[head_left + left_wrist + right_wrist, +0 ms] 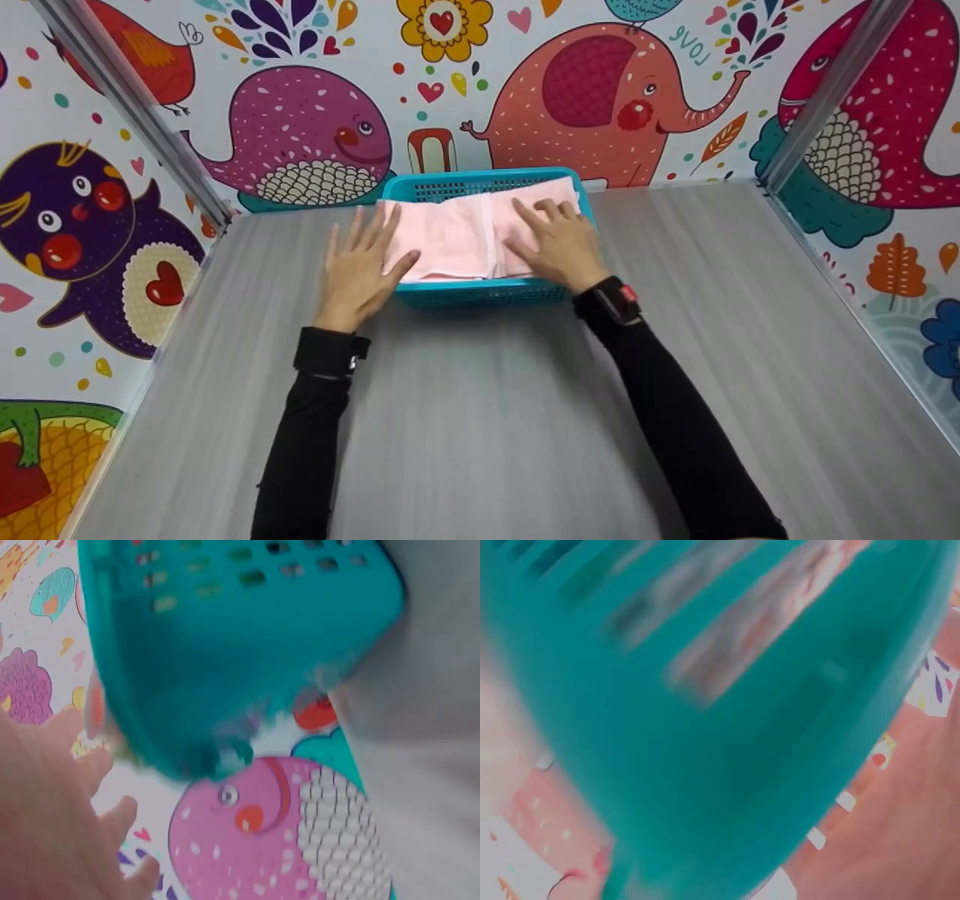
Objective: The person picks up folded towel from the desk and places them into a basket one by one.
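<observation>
Folded pink cloth (442,238) fills the top of a teal plastic basket (480,294). A pale strip runs down its middle; whether it is one piece or two side by side, I cannot tell. Spread fingers of my left hand (358,276) lie at the basket's left end, by the cloth's edge. On the right half of the cloth rests my right hand (564,244), its fingers apart. The left wrist view has the left hand (60,817) beside the basket wall (202,660). In the right wrist view, the basket (727,765) covers much of the right hand's surroundings.
Beneath the basket is a grey wood-grain table (465,420). A wall with cartoon animals (585,90) stands close behind it. Printed side panels (97,225) and metal posts (142,112) bound the table at left and right.
</observation>
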Tool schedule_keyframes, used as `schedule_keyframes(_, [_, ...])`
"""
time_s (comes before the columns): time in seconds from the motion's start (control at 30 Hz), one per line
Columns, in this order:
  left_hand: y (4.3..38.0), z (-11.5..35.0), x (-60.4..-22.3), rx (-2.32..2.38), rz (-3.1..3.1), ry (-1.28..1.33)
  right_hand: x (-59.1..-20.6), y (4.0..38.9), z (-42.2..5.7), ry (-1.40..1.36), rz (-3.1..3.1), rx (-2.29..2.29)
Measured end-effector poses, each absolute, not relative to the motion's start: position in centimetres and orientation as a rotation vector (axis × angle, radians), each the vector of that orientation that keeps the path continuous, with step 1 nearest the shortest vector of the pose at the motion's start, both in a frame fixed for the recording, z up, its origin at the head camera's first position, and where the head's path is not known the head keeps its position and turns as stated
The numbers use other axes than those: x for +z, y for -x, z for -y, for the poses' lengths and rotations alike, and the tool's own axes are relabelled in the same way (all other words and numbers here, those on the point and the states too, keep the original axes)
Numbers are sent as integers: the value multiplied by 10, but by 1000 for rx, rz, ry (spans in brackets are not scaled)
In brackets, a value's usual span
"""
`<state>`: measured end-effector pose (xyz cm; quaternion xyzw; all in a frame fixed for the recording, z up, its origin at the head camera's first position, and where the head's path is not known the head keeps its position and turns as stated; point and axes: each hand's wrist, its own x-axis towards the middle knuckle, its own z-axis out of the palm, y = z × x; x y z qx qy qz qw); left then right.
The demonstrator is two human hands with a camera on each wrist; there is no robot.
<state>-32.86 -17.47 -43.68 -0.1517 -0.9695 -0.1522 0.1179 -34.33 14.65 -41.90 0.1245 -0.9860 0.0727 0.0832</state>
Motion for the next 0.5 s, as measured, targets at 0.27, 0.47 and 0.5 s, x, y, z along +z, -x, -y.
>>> schedule_keyframes(0.27, [311, 239, -443, -379, 2884, 273, -422, 327, -239, -276, 2948, 192])
schedule_keyframes(0.47, [291, 280, -452, -353, 2918, 146, -425, 312, -296, -171, 2948, 264])
schedule_keyframes(0.5, [288, 284, -453, -351, 2912, 135, -424, 310, -303, -151, 2954, 276])
